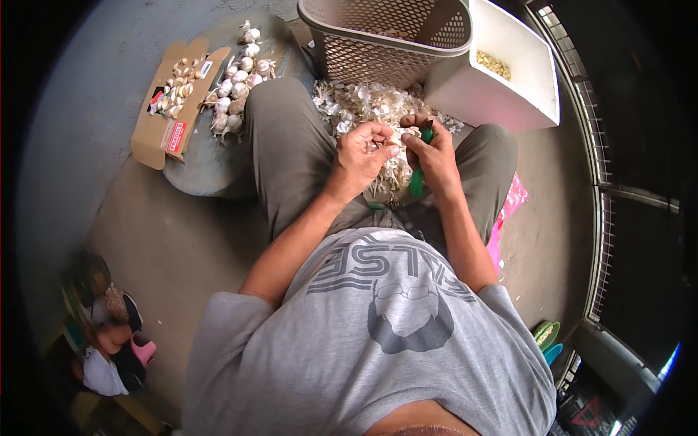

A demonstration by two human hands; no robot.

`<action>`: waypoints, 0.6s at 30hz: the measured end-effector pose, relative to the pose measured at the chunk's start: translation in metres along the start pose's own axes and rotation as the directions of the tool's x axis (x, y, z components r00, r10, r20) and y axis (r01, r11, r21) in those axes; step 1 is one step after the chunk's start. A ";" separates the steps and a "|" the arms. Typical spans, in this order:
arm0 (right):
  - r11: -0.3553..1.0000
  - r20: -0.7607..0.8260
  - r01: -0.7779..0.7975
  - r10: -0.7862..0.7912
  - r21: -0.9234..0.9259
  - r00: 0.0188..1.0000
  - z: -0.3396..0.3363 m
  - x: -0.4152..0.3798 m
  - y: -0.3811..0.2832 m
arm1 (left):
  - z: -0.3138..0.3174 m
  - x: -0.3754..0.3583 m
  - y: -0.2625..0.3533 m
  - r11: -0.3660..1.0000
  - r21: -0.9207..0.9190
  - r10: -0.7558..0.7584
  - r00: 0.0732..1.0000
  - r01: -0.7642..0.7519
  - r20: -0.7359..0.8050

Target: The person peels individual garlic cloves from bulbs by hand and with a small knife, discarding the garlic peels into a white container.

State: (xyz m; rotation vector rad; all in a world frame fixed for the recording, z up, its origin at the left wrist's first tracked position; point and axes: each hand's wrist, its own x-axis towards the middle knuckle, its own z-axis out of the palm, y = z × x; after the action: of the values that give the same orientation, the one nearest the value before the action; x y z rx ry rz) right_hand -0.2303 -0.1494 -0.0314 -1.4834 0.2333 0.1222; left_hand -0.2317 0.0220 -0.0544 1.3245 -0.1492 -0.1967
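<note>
I sit on the floor with my knees apart. My left hand (363,149) pinches a garlic clove (406,135) at its fingertips. My right hand (430,149) is closed around a green-handled knife (418,174) and meets the clove from the right. Both hands hover over a pile of white garlic skins (363,102) between my legs. The knife's blade is hidden by my fingers.
A beige perforated basket (389,40) stands just beyond the skins. A white tub (502,80) with peeled cloves sits at the right. Whole garlic bulbs (236,80) and an open cardboard box (171,102) lie at the left. A pink bag (509,207) lies by my right leg.
</note>
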 end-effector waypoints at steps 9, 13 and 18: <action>0.997 0.233 -0.008 -0.010 0.077 0.972 0.000 0.000 0.004 | -0.005 0.001 0.011 0.989 -0.130 -0.078 0.997 0.076 -0.011; 0.956 0.222 -0.129 0.069 0.264 0.973 0.000 0.000 0.009 | -0.007 0.002 0.007 0.996 -0.085 -0.025 1.000 0.026 0.019; 0.938 0.162 -0.146 0.099 0.313 0.982 0.007 -0.002 0.002 | -0.006 -0.001 0.011 0.992 -0.083 -0.094 0.996 0.093 0.003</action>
State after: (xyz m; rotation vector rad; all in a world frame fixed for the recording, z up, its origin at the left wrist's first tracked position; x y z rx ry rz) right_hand -0.2323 -0.1418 -0.0328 -1.1265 0.2175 0.2780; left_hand -0.2309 0.0304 -0.0446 1.2494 -0.0771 -0.2788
